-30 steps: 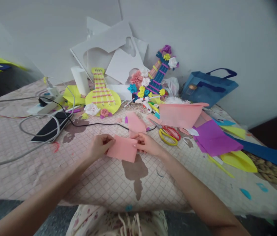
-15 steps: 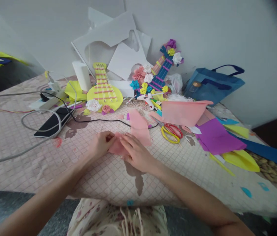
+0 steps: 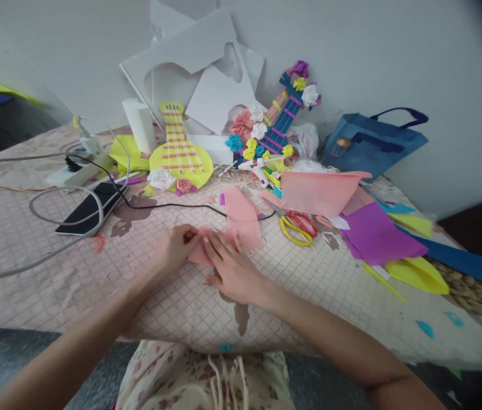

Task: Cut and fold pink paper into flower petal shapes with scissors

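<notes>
A small piece of pink crepe paper (image 3: 200, 253) lies on the table in front of me. My left hand (image 3: 176, 246) pinches its left edge between thumb and fingers. Across its right side my right hand (image 3: 235, 267) lies flat, fingers stretched out and pressing on the paper. Part of the paper is hidden under those fingers. Just behind, a longer pink strip (image 3: 243, 216) rests on the tablecloth. To its right are scissors (image 3: 295, 229) with yellow and red handles.
At the back stand a yellow paper guitar (image 3: 181, 162), a blue one (image 3: 281, 125) with paper flowers, and a glue gun (image 3: 258, 169). Purple paper (image 3: 382, 230) and a blue bag (image 3: 371, 145) are on the right. A black phone (image 3: 91, 209) and cables lie left.
My right hand's fingers have spread and flattened further over the pink paper, its thumb now apart. My left hand keeps its pinch. The view has shifted slightly.
</notes>
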Tool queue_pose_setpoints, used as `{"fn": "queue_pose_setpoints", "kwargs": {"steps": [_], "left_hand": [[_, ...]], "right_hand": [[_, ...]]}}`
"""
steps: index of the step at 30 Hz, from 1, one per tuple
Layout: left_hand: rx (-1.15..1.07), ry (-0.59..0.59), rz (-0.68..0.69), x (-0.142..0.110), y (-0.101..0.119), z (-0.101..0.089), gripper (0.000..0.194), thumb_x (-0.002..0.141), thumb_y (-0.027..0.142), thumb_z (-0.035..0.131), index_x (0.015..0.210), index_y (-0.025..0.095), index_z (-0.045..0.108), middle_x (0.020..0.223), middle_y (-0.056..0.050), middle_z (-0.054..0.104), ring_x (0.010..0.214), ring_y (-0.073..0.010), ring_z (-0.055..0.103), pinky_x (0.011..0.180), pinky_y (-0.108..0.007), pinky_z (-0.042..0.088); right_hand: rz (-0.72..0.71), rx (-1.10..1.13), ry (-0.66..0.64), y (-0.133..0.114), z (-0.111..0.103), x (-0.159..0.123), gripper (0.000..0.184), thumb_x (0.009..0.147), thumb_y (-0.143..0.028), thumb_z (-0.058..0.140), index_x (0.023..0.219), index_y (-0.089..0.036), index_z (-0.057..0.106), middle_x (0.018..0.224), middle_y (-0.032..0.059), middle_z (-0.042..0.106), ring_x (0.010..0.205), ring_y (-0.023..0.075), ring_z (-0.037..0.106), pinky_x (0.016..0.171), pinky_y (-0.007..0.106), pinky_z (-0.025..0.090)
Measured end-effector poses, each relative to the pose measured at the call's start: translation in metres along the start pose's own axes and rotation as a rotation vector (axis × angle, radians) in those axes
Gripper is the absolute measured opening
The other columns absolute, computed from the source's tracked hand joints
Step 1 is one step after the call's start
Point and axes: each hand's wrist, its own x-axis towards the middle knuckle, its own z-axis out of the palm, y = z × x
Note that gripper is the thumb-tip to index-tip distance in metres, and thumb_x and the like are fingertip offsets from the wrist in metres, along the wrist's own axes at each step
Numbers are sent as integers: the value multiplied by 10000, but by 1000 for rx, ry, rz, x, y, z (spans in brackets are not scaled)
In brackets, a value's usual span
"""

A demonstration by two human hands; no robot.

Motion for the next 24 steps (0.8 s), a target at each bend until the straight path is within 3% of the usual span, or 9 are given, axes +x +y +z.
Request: {"fn": "queue_pose_setpoints", "kwargs": {"steps": [7, 12, 16, 20, 24], "left_hand": [[-16, 2, -45, 1, 2, 1, 209, 734, 349, 559, 770, 153, 620, 647, -32, 635, 553, -138, 542, 507, -233, 381], [-26, 21, -53, 1, 4, -1, 216, 707, 338, 576, 822, 161, 624, 608, -12, 609, 515, -126, 509, 483, -224, 356], [28, 14, -66, 1, 8, -4, 217, 711, 333, 563, 825, 161, 628, 613, -18, 614, 523, -130, 510, 490, -229, 359], [45, 8, -73, 0, 10, -5, 220, 717, 333, 553, 834, 163, 630, 629, -19, 620, 545, -134, 521, 503, -230, 368], [35, 1, -62, 1, 8, -4, 230, 718, 348, 556, 832, 162, 628, 617, -11, 612, 530, -127, 512, 502, -228, 366]], "right_hand": [[32, -9, -48, 7, -2, -16, 762, 875, -547, 389, 1427, -47, 227, 1475, 226, 228, 1375, 328, 154, 1071, 601, 131], [94, -12, -62, 14, -4, -39, 807, 875, -559, 373, 1457, -73, 97, 1487, 213, 188, 1389, 315, 97, 1067, 607, 152], [126, 67, -14, 25, -4, -54, 760, 914, -499, 325, 1462, -101, -22, 1509, 179, 131, 1398, 260, 67, 1104, 529, 165], [162, 140, 78, 35, -14, -51, 672, 946, -428, 272, 1463, -154, -60, 1523, 140, 112, 1401, 224, 49, 1116, 489, 172], [64, 73, 64, 35, -16, -37, 730, 921, -469, 334, 1466, -140, -23, 1515, 145, 154, 1401, 229, 57, 1114, 498, 164]]}}
